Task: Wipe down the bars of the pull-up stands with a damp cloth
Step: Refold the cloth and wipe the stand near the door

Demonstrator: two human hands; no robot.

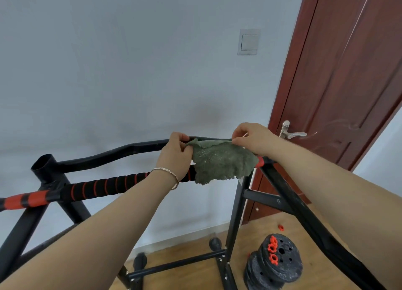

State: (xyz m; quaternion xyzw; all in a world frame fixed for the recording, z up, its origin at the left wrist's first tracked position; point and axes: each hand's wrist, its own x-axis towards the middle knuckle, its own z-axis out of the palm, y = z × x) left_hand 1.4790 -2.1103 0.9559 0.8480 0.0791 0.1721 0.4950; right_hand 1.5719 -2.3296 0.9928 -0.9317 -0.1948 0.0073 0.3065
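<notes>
Left hand [176, 157], right hand [252, 138] pinching fuzzy green cloth [221, 162]; curved black bar [121, 151]

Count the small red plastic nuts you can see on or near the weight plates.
4: two red nuts sit on the stacked weight plates, one lies on the floor beyond, one peeks out left of the stack. Others may be hidden.

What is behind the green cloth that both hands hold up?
The green cloth hangs in front of the padded black-and-red bar. The left hand and right hand pinch its top corners. The bar section behind it is covered.
</notes>
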